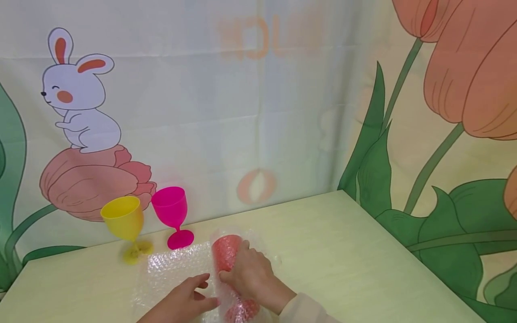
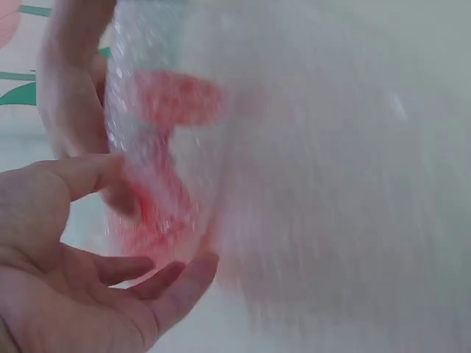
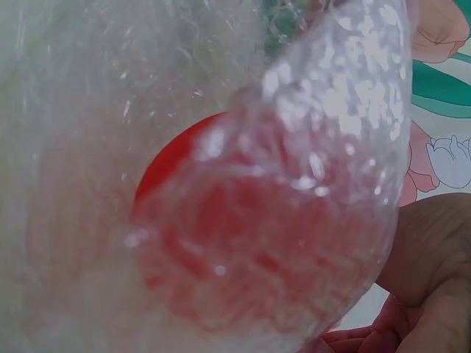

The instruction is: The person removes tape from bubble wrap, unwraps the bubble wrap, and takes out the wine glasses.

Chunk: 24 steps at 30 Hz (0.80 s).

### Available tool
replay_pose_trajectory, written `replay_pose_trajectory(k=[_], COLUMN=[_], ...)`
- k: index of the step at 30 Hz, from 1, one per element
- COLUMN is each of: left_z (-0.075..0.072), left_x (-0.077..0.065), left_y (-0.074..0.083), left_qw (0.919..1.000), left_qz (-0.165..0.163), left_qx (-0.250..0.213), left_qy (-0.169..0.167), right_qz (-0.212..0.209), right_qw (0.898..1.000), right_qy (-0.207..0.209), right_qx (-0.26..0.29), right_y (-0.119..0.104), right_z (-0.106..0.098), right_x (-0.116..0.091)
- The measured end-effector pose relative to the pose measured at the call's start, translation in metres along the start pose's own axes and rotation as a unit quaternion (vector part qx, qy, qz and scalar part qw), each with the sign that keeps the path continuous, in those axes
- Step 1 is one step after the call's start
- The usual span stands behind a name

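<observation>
A red goblet (image 1: pixel 225 251) lies on its side on a sheet of bubble wrap (image 1: pixel 169 264), its bowl pointing away and its foot nearer. Clear wrap covers the stem and foot, which show through it in the left wrist view. My right hand (image 1: pixel 258 278) grips the wrapped goblet around the bowl, thumb on the left side. My left hand (image 1: pixel 187 296) is just left of it, fingers spread and slightly bent, fingertips right at the edge of the wrap. In the right wrist view, the goblet's red round rim (image 3: pixel 165 165) shows partly under the wrap.
A yellow goblet (image 1: pixel 123 217) and a pink goblet (image 1: pixel 171 208) stand upright at the back left of the pale table (image 1: pixel 323 237). Behind them hangs a printed cloth (image 1: pixel 194 112) with a rabbit and tulips.
</observation>
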<state>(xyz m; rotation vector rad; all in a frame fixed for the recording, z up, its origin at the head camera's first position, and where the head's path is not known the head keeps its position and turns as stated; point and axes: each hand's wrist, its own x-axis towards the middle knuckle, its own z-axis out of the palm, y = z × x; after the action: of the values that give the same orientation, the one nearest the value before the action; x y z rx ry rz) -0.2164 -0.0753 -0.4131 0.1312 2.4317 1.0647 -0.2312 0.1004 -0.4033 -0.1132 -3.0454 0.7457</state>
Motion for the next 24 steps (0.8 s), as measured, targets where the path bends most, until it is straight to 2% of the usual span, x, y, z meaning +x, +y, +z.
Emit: replay_pose_trajectory(k=[6,10,14,17,21,24], left_z=[0.011,0.017,0.023,0.028,0.035,0.038], left_x=[-0.003,-0.004,-0.003,-0.001,0.003,0.003], left_y=[0.014,0.019,0.021,0.022,0.022,0.022], left_qw=[0.9952,0.9921,0.9917,0.9917,0.9902,0.9899], left_qz=[-0.017,-0.026,-0.03,-0.006,0.049,0.063], left_qx=[-0.094,-0.121,-0.125,-0.128,-0.127,-0.121], left_qy=[-0.024,-0.023,-0.011,0.003,0.029,0.038], right_qz=[-0.022,-0.031,-0.034,-0.038,-0.047,-0.051], right_qw=[1.0,0.999,0.999,0.999,0.998,0.998], right_qy=[0.01,0.014,0.016,0.017,0.027,0.035], right_qx=[0.008,0.023,0.028,0.022,0.006,-0.003], right_y=[0.0,0.001,0.0,0.0,0.001,0.002], right_z=[0.001,0.002,0.002,0.002,0.003,0.003], right_x=[-0.001,-0.003,-0.004,-0.004,-0.004,-0.003])
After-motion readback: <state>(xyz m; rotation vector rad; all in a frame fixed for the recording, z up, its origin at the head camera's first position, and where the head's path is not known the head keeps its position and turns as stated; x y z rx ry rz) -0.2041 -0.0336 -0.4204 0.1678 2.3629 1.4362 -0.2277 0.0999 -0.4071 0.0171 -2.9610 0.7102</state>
